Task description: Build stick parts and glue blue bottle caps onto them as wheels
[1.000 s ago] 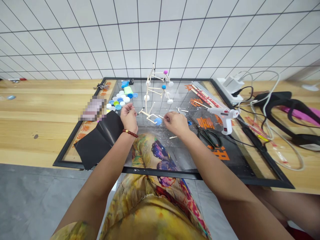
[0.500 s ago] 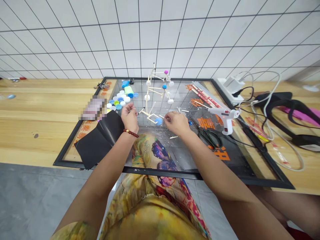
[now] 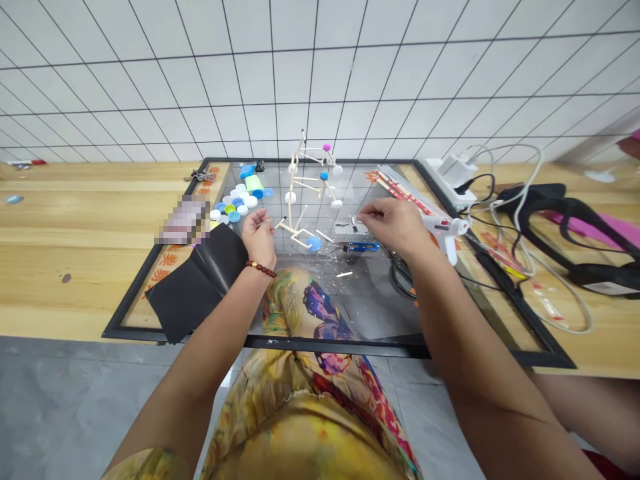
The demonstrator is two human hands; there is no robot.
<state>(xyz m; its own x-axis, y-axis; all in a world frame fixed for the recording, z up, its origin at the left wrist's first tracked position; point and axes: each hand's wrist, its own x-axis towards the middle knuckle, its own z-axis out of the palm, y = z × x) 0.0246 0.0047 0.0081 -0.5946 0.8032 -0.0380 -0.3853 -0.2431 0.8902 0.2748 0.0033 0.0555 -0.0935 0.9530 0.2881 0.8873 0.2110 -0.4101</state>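
A frame of thin pale sticks (image 3: 293, 180) with bottle caps and small coloured balls on it stands on the glass panel. At its lower end is a blue disc (image 3: 313, 244). My left hand (image 3: 259, 239), wearing a beaded bracelet, is pinched at the frame's near left side, on a thin dark-tipped stick (image 3: 280, 223). Whether that stick is joined to the frame I cannot tell. My right hand (image 3: 393, 220) is closed at the fingertips beside a small clear and white piece (image 3: 353, 227); what it holds, if anything, is hidden. Below lies a blue-handled tool (image 3: 363, 247).
Loose bottle caps (image 3: 234, 207) and black sheets (image 3: 200, 283) lie left. At right are a white glue gun (image 3: 447, 233), partly covered scissors (image 3: 400, 277), glue sticks (image 3: 400, 187), a power strip (image 3: 450, 183) and cables. A dark-framed glass panel (image 3: 330, 343) covers the table.
My right hand has moved right and away from the blue disc, uncovering the blue-handled tool and a loose stick. My left hand stays at the stick frame. The view has shifted slightly.
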